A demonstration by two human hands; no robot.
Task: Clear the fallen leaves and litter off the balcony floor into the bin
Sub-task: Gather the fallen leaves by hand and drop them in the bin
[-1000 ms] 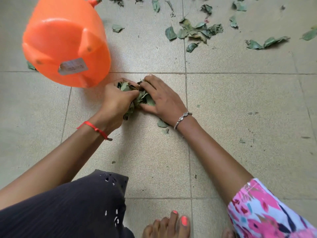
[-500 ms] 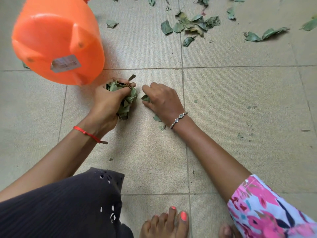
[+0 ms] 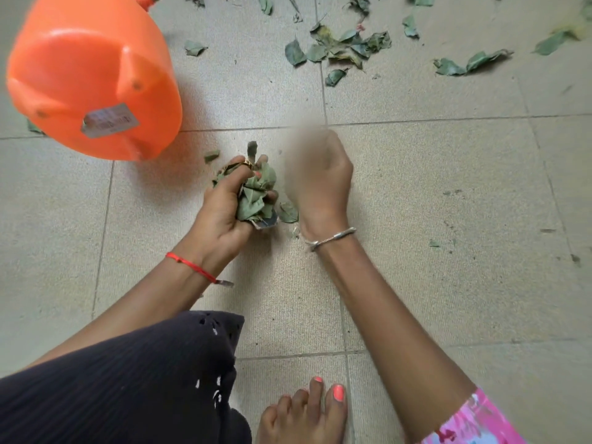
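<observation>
Mostly, the beige tiled floor (image 3: 448, 187) fills the view. At the upper left the orange bin (image 3: 89, 75) is tilted. Loose leaves (image 3: 339, 49) lie scattered beyond. The left grip (image 3: 224, 209) clenches a bunch of leaves (image 3: 256, 198) near the bin. The right grip (image 3: 320, 187), just beside it, is blurred, so I cannot tell its state.

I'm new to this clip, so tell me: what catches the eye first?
The big orange bin at upper left, its labelled base facing the camera. At centre the left hand grips a wad of green leaves, and loose leaves lie scattered along the top.
</observation>
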